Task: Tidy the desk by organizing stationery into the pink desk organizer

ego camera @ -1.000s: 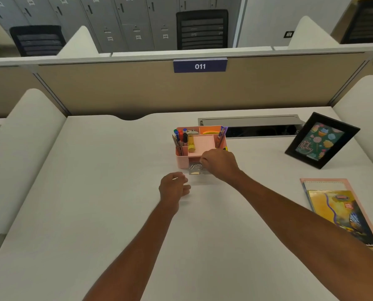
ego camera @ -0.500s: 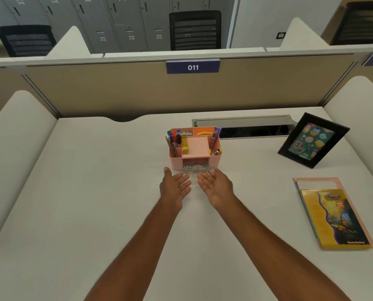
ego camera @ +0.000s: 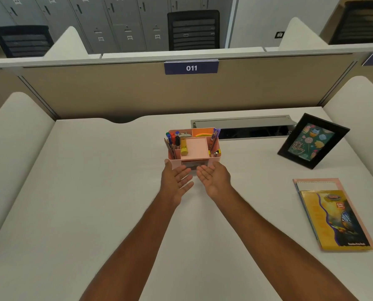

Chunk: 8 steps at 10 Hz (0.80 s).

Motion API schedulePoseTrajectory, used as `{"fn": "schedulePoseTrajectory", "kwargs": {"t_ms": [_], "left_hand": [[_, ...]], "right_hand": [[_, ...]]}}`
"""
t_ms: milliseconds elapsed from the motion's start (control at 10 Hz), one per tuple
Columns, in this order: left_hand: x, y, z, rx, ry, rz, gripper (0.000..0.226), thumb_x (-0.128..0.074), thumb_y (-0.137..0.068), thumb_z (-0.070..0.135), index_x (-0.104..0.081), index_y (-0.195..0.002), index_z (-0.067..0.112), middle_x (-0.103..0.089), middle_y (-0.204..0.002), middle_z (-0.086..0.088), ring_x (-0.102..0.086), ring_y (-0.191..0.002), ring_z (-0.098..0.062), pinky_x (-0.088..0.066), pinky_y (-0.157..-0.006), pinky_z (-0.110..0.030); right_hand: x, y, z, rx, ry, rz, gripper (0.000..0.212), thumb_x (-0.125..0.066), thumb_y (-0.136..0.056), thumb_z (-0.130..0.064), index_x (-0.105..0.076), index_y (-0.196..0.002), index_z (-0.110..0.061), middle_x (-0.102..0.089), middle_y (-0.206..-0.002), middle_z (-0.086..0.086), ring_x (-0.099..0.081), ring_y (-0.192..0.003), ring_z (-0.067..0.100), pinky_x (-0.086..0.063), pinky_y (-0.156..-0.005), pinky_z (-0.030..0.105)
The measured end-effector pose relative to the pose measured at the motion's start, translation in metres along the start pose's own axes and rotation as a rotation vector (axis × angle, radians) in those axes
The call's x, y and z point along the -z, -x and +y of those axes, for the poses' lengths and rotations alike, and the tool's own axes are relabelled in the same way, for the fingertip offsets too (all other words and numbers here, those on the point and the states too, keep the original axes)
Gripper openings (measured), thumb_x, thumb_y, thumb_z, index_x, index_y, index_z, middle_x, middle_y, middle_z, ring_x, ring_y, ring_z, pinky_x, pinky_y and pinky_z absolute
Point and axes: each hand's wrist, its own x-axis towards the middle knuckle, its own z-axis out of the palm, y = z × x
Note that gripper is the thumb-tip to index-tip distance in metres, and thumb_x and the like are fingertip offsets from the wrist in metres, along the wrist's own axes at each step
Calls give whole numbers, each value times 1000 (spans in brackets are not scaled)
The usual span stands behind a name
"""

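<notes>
Hands first: left hand (ego camera: 177, 180) and right hand (ego camera: 213, 178) both lie palm-up with fingers spread, holding nothing, side by side and apart from each other on the desk (ego camera: 94, 192). Their fingertips reach the near wall of the pink desk organizer (ego camera: 193, 146), which sits directly beyond them; whether they touch it cannot be told.

Contents noted: pens and markers (ego camera: 172, 140) stand upright in the compartment beyond the left hand, a yellow glue stick (ego camera: 184, 147) lies next to them, and more pens (ego camera: 215, 135) stand in the compartment beyond the right hand. The small clear drawer (ego camera: 194, 165) in the organizer's near face sits between the 2 sets of fingertips, and appears pushed in, though it is partly hidden.

No loose stationery shows near either hand. A picture frame (ego camera: 311, 141) stands well to the right of the right hand, and a stack of notebooks (ego camera: 333, 213) lies to the right of the right forearm.

Assessment: the sorting appears complete, and the open palms read as a closing gesture. Recommended practice for this step: confirm the drawer is fully seated, then draw both hands straight back toward the body, keeping the fingers clear of the organizer so it is not nudged and the upright pens are not tipped. The notebooks are likely too large for any compartment.
</notes>
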Motion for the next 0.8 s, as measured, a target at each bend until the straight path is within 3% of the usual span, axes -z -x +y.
{"fn": "schedulePoseTrajectory", "kwargs": {"t_ms": [400,600,800], "left_hand": [[-4,1,4,12,-2,-55,93,-29,-91,86,-57,-146,16,-63,-144,-11,-62,-129,-36,-49,-110,-57],[3,12,-5,60,79,-70,93,-30,-91,86,-51,-150,18,-58,-150,-14,-60,-129,-43,-48,-111,-59],[0,27,-7,58,92,-93,91,-30,-91,86,-51,-150,19,-58,-150,-14,-59,-130,-44,-48,-110,-60]], "right_hand": [[-3,3,-5,0,5,13,47,-44,-108,-25,-42,-151,-7,-58,-145,19,-60,-130,39,-46,-114,50],[14,12,2,-59,25,34,51,-41,-107,-23,-37,-155,-9,-57,-147,17,-57,-133,39,-46,-112,50],[20,29,-1,-105,-7,2,53,-45,-108,-35,-35,-155,-13,-53,-151,16,-55,-136,40,-44,-116,51]]}}
